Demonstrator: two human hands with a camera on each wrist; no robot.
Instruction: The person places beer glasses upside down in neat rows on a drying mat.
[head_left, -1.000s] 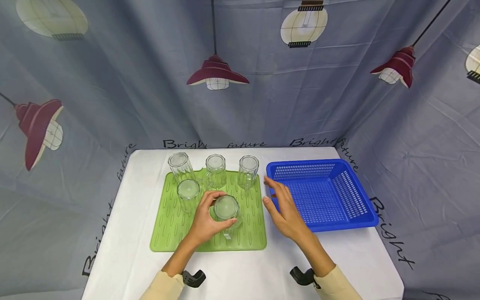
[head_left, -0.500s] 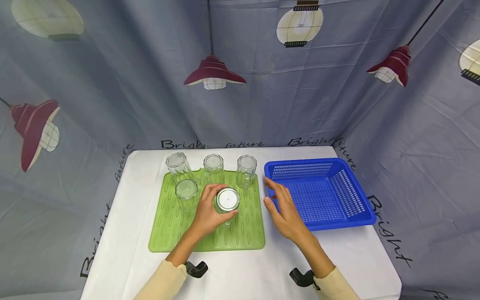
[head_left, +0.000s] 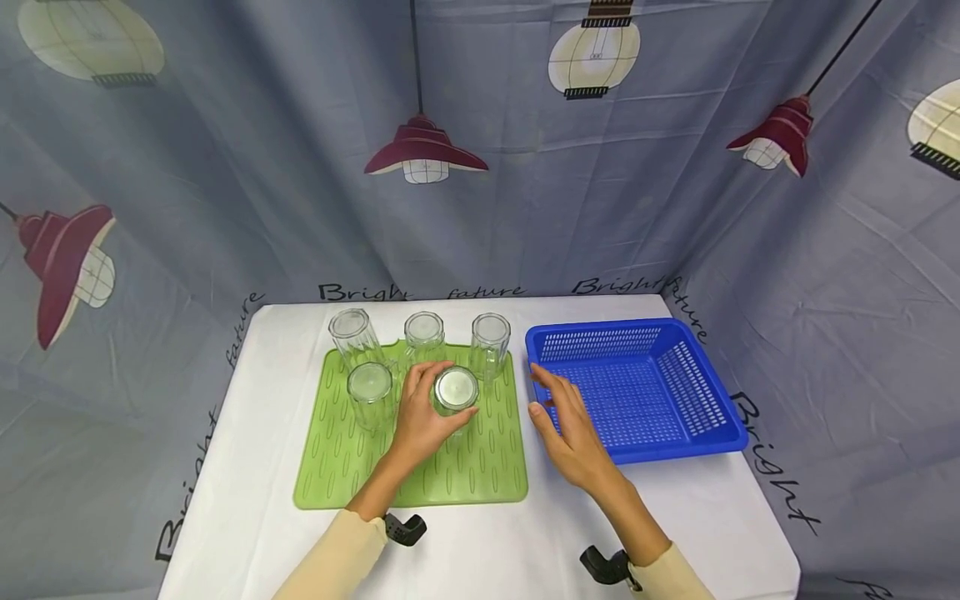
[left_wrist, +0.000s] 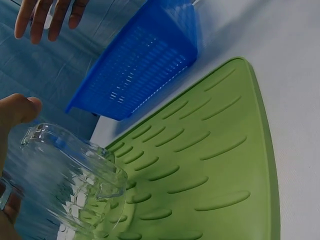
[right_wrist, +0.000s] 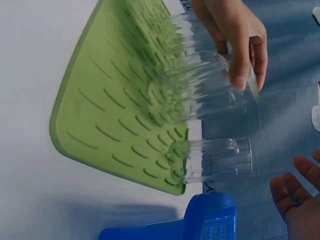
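My left hand (head_left: 422,421) grips a clear glass mug (head_left: 456,390) round its upper end, thumb on the near side and fingers behind. The mug's flat base faces up, and its handle shows along the side in the left wrist view. Below it lies the green ridged mat (head_left: 480,467). Several more glass mugs stand on the mat, among them one at the front left (head_left: 371,396) and one at the back right (head_left: 489,342). My right hand (head_left: 576,437) hovers by the basket's left rim with fingers spread, holding nothing.
A blue perforated plastic basket (head_left: 637,457) sits right of the mat, with nothing inside it. White cloth (head_left: 510,550) covers the table. A grey-blue curtain (head_left: 315,167) printed with lamps hangs behind and at both sides.
My left hand has carried the mug a little away from me, toward the back row, and the mug tilts less toward me. My right hand has stayed almost in place.
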